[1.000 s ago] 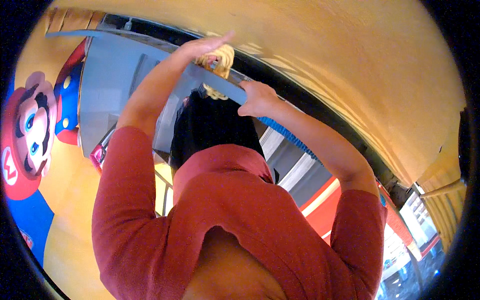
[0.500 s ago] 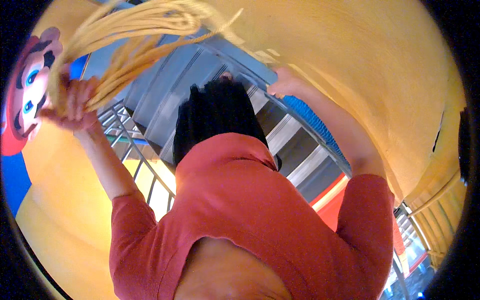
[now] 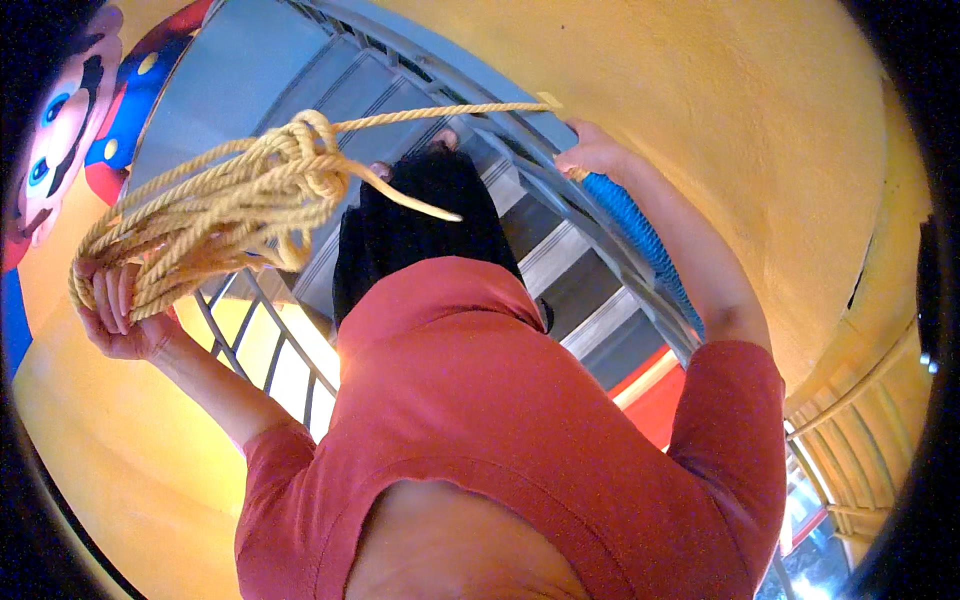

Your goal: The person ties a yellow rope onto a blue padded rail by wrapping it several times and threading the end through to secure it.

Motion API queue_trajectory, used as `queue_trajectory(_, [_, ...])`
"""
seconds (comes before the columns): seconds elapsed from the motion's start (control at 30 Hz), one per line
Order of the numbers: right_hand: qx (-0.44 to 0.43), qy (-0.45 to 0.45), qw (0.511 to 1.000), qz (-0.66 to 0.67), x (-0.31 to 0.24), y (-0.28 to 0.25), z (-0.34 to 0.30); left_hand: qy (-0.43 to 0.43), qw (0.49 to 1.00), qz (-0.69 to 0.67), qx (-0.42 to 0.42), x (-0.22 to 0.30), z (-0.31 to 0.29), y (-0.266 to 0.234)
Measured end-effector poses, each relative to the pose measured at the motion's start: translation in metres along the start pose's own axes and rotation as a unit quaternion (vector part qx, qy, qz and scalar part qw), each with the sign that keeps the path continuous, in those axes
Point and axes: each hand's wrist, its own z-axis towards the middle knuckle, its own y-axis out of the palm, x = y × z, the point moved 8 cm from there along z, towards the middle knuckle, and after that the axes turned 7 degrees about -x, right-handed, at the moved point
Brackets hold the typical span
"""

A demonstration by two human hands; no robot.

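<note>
My left hand (image 3: 125, 310) is closed around one end of a coiled bundle of yellow rope (image 3: 230, 195), held out at the left. At the bundle's other end is a knotted wrap. From it, one rope tail stretches right toward the yellow wall, and a shorter tapered tail hangs free. My right hand (image 3: 600, 152) grips the handrail on the right, just beyond its ribbed blue covering (image 3: 635, 225), which looks like wound rope. The fingers are partly hidden. The long tail ends close to this hand; I cannot tell whether they touch.
Grey stairs (image 3: 560, 250) run beneath me, with my feet on them below black clothing. A metal railing (image 3: 265, 320) stands at left and another on the right. A rough yellow wall (image 3: 760, 150) curves along the right. A painted cartoon figure (image 3: 60, 150) is at far left.
The rope bundle has swung down and toward the middle, and its knotted end now shows sharply. My left hand has lowered slightly. My right hand has slid a little along the handrail.
</note>
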Motion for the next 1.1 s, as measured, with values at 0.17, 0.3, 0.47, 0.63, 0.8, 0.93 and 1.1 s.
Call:
queue_trajectory(0.17, [0.027, -0.025, 0.999, -0.034, 0.010, -0.008, 0.004, -0.029, 0.983, -0.144, 0.113, -0.002, 0.008, -0.064])
queue_trajectory(0.3, [0.078, -0.027, 0.993, -0.086, -0.001, -0.013, 0.003, -0.021, 0.986, -0.054, 0.153, -0.006, 0.001, -0.135])
queue_trajectory(0.47, [0.039, -0.059, 0.996, -0.056, -0.013, -0.005, -0.002, -0.062, 0.965, 0.085, 0.242, 0.011, -0.039, -0.223])
queue_trajectory(0.63, [0.018, -0.029, 0.999, -0.026, -0.021, 0.001, -0.011, -0.255, 0.832, 0.282, 0.405, -0.042, -0.086, -0.253])
queue_trajectory(0.8, [0.059, -0.018, 0.994, -0.089, 0.002, -0.006, 0.006, -0.419, 0.773, 0.346, 0.327, -0.173, -0.107, -0.292])
queue_trajectory(0.93, [0.055, -0.007, 0.994, -0.095, -0.002, -0.008, 0.004, -0.488, 0.805, 0.209, 0.266, -0.331, -0.089, -0.204])
queue_trajectory(1.1, [0.048, -0.002, 0.996, -0.076, 0.000, -0.010, 0.002, -0.530, 0.831, 0.039, 0.164, -0.482, -0.067, -0.159])
